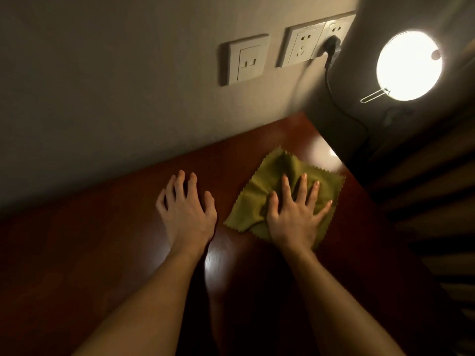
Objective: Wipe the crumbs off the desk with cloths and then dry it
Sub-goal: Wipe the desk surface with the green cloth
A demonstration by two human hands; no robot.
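Step in hand, as judged: wiping, not yet drying.

Presses the cloth (277, 173) onto the desk (102, 253) with the right hand (293, 214), palm down, fingers straight and spread wide, nothing pinched or gathered. Finds the cloth at about 3 o'clock on the visible desktop, mostly flat with a few creases, its far corner close to the desk's right edge.

Rests the left hand (187, 211) on bare wood just beside the cloth at its 9 o'clock, fingers spread and a little bent, holding nothing.

Cannot make out crumbs in this dim light; cannot tell how much of the surface is done.

Next move, as judged: needs even palm pressure and a sweep toward 9 o'clock or 6 o'clock, gathering crumbs rather than pushing them over the right edge. Calls for lifting the left hand out of that path first. Sees no second cloth for drying.

Around: wall (102, 98) along 12 o'clock, with a switch (245, 60), a socket (303, 44) and a plug (332, 48); cord (344, 111) dropping behind the desk corner at 1 o'clock; lit round lamp (408, 65) at 2 o'clock. Notes the cord as the only snag risk near that far corner.
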